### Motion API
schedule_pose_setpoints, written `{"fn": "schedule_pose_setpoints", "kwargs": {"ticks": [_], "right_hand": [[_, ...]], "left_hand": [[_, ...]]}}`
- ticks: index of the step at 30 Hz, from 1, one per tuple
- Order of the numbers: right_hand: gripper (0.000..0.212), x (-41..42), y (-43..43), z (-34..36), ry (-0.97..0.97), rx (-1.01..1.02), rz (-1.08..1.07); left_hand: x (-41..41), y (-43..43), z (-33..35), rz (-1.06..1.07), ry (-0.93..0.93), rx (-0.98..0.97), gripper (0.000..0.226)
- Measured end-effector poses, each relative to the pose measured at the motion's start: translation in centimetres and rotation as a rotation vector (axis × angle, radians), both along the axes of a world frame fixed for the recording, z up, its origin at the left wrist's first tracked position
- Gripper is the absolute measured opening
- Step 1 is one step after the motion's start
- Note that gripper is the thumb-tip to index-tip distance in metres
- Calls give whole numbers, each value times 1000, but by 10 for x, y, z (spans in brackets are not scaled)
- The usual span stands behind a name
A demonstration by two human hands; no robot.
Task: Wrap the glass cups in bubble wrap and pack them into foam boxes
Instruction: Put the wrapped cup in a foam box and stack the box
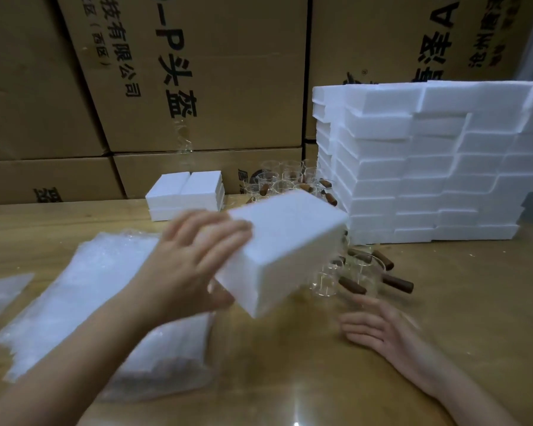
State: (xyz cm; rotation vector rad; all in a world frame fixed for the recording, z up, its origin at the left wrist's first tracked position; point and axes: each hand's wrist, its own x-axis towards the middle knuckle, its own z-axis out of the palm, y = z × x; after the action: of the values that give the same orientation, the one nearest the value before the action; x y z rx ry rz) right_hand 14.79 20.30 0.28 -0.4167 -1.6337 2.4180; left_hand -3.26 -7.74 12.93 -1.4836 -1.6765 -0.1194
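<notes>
I noted the left hand (197, 259), fingers curled round a tilted foam box (283, 250) above mid-bench, and the right hand (379, 327) open and empty near bare glass cups (351, 272) beside the foam stack (428, 167); I judged most wrapping undone.

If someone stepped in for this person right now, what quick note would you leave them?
Left hand grips a foam box, tilted above the table.
Right hand is open and empty, near the glass cups.
Bubble wrap sheets lie at left; more cups and the big foam stack are behind.
No wrapped cup is clearly visible; wrapping and packing remain.
Whether the small stack is packed, cannot tell.
</notes>
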Motion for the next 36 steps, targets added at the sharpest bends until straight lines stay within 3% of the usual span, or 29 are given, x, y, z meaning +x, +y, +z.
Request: {"fn": "schedule_pose_setpoints", "kwargs": {"ticks": [4, 7, 11, 20, 29, 36], "right_hand": [[46, 2, -1, -2, -14, 117, 22], [41, 1, -1, -2, -37, 128, 30], [37, 0, -1, -2, -61, 118, 14], [37, -4, 5, -8, -114, 44, 15], [40, -5, 5, -7, -132, 75, -1], [40, -6, 3, -4, -143, 72, -18]], "left_hand": [[-70, -22, 24, 335, -139, 67, 87], [-117, -32, 33, 553, -239, -40, 104], [-165, -44, 29, 707, -226, -121, 105], [-209, -46, -16, 757, -127, -307, 97], [-217, -49, -48, 1103, -143, -513, 75], [-227, -39, -53, 1110, -173, -645, 82]]}}
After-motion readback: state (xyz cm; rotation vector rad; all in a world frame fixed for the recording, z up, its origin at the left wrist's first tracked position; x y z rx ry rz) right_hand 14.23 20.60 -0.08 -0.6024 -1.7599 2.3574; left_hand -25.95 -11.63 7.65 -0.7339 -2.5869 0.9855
